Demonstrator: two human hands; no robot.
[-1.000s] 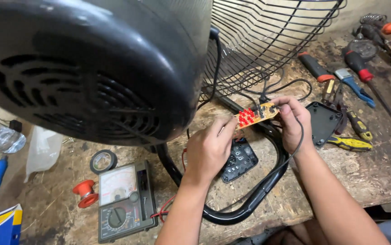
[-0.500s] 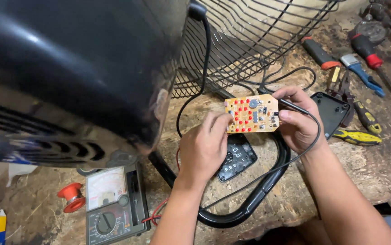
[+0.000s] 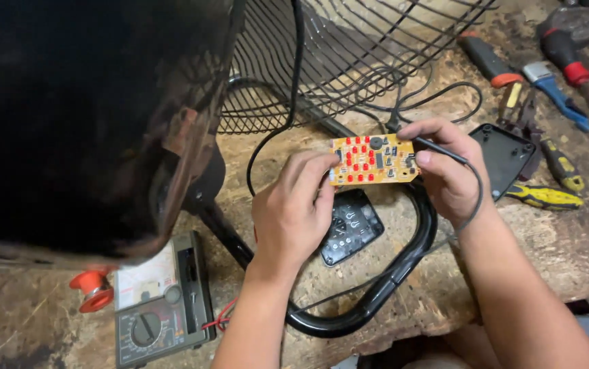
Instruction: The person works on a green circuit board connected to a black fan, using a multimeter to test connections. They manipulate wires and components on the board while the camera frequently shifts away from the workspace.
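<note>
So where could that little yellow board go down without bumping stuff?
Bare wood shows between the meter and the black tube loop, and right of the right hand below the yellow pliers. The tool pile top right is crowded.

I see a worn wooden bench bearing an analog multimeter, black button panel, pliers and screwdrivers.
</note>
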